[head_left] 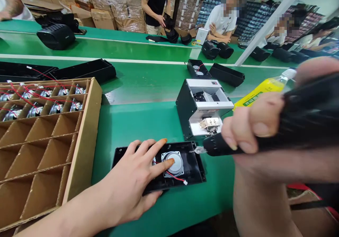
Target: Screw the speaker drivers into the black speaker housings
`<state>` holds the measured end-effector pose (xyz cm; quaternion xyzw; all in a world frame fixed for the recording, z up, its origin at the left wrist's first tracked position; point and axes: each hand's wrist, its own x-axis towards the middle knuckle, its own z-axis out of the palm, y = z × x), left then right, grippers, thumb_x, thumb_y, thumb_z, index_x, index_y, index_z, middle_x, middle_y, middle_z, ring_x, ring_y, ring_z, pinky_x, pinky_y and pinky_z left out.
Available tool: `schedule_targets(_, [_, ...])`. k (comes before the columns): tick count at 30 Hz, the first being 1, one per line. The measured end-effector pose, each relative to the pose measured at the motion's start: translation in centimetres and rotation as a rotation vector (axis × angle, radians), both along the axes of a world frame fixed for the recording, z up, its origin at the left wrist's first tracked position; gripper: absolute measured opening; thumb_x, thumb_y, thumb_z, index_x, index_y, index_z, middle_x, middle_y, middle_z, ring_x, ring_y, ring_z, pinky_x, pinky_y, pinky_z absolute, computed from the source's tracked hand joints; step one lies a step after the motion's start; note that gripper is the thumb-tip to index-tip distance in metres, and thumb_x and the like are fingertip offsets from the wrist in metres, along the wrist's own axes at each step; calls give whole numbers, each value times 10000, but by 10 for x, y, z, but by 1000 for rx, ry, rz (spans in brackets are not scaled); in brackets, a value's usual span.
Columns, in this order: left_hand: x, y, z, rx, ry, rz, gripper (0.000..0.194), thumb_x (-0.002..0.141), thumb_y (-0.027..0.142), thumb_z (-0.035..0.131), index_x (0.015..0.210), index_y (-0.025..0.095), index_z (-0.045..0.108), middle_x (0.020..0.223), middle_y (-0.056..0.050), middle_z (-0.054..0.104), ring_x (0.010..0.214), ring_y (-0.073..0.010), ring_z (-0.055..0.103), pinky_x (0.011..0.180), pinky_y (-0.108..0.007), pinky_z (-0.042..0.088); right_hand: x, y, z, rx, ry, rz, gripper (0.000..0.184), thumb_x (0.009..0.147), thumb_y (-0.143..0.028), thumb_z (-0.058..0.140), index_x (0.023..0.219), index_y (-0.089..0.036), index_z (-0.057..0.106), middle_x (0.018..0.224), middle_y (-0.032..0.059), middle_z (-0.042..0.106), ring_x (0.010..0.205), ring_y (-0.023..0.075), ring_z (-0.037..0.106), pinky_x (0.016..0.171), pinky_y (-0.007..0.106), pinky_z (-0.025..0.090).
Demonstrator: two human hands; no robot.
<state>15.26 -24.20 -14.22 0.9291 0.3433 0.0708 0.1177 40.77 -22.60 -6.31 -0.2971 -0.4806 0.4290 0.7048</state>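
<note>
A black plastic speaker panel [192, 166] lies on the green bench with a round silver speaker [173, 163] set in it. The speaker's red lead ends in a white plug. My left hand [140, 170] is spread over the panel, the index fingertip on the speaker's back and the thumb along the near edge. My right hand [254, 124] is closed around a black electric screwdriver [315, 113], blurred close to the camera. Its tip points left at the panel's right end; whether it touches a screw I cannot tell.
Just behind the panel stands a screw feeder [206, 104], with a yellow bottle [261, 89] to its right. A divided cardboard box [84, 149] with several speakers is at left. Beyond lie black housings [227, 74]; people stand across the green line [127, 48].
</note>
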Motion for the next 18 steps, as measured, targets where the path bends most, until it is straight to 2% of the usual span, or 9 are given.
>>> schedule_targets(3, [-1,0,-4,18,-17,-16,674,793,326,764,1447,360,603,1646,-123,413,1316,-436,505,1018,-629,445,-23,9,-9,36,22,120,393,873,-666,744,1052,-316,738,628,-48,617,394,139,498,337,270,420])
schedule_targets(6, [-1,0,-5,31,-16,-12,675,783,315,761,1440,358,611,1644,-116,416,1326,-437,501,1021,-619,445,-35,18,-23,51,62,116,514,880,-767,654,1081,-295,701,597,-60,600,370,131,469,332,250,382])
schedule_targets(11, [1,-1,-3,78,-20,6,760,732,238,763,1461,375,596,1633,-96,435,1341,-419,487,1057,-612,423,-40,27,-44,15,101,155,661,848,-868,581,1148,-283,654,616,-65,572,373,127,450,333,246,348])
schedule_targets(14, [2,-1,-3,81,-33,6,748,733,228,756,1450,380,606,1622,-89,447,1319,-413,500,1047,-604,430,-40,32,-51,96,77,157,646,943,-837,453,1188,-272,650,636,-52,568,382,118,441,340,240,340])
schedule_targets(18, [2,-1,-2,78,-37,5,754,726,209,748,1446,379,604,1629,-94,430,1317,-407,491,1030,-601,433,-37,36,-58,149,59,225,529,1007,-746,450,1160,-293,676,686,-36,578,436,119,480,387,242,383])
